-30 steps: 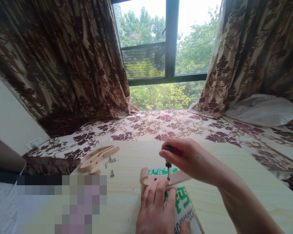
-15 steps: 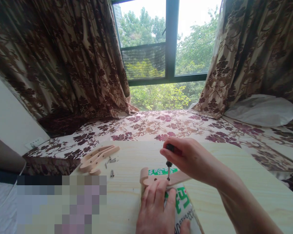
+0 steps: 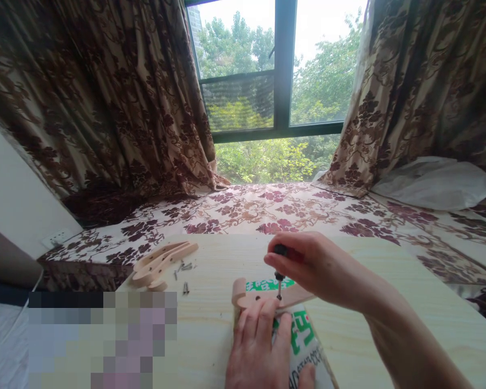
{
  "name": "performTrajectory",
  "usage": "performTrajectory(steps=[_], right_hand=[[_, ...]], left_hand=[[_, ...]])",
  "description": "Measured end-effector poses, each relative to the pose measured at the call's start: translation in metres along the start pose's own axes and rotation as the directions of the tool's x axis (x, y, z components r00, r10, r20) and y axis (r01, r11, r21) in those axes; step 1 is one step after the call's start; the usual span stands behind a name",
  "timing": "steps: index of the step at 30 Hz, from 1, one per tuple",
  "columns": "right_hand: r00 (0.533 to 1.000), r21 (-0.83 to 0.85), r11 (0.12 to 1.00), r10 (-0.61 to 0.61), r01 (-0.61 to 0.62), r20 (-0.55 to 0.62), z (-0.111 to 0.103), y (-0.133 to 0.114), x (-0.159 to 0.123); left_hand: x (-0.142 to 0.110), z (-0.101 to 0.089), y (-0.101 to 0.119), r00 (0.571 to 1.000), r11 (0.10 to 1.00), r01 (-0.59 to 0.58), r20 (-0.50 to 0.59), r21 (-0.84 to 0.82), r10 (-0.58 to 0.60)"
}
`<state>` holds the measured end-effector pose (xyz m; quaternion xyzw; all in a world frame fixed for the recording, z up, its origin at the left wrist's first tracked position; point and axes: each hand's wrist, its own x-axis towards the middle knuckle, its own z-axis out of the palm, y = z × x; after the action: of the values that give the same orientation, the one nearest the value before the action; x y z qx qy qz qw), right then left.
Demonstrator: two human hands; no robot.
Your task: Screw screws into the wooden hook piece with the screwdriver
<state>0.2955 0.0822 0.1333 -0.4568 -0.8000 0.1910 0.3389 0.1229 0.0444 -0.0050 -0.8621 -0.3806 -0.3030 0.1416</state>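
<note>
Take the curvy wooden piece as the middle of the clock, window at 12. It's lying on a package with green lettering, which sits on the pale wood desk and pokes out toward 5 o'clock. Right hand comes in from around 4, fingers curled around the handle of a small screwdriver. The driver stands pretty much upright with its tip on a dark spot in the wood; can't tell if that's a screw head or just a hole. Another dark hole sits at 9 o'clock from the tip. Left hand is down at 6-ish, fingers stretched out and laid over the near edge of the piece, thumb spread off to the side on the package. Over at 10 o'clock there's a little scatter of loose screws, and just past them more shaped wooden parts bunched together. White plastic bag way out at 2, by the flowery curtain.
</note>
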Motion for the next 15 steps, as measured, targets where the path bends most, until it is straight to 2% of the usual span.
performTrajectory(steps=[4, 6, 12, 15], right_hand=[[0.990, -0.064, 0.997, 0.042, -0.051, -0.134, 0.004, 0.012, 0.008], [0.986, -0.090, 0.993, 0.062, -0.077, -0.157, 0.002, 0.013, 0.008], [0.999, 0.015, 0.999, 0.029, -0.030, 0.046, -0.007, -0.001, -0.003], [0.998, 0.063, 0.998, 0.008, -0.011, 0.056, -0.003, 0.001, -0.001]], left_hand=[[0.000, 0.001, -0.001, 1.000, 1.000, -0.009, -0.008, 0.009, 0.009], [-0.001, 0.001, -0.002, 1.000, 1.000, -0.016, -0.012, 0.015, 0.017], [0.000, 0.001, -0.001, 1.000, 1.000, -0.004, 0.000, 0.011, 0.004], [0.000, 0.001, -0.001, 1.000, 1.000, -0.009, 0.005, 0.007, 0.009]])
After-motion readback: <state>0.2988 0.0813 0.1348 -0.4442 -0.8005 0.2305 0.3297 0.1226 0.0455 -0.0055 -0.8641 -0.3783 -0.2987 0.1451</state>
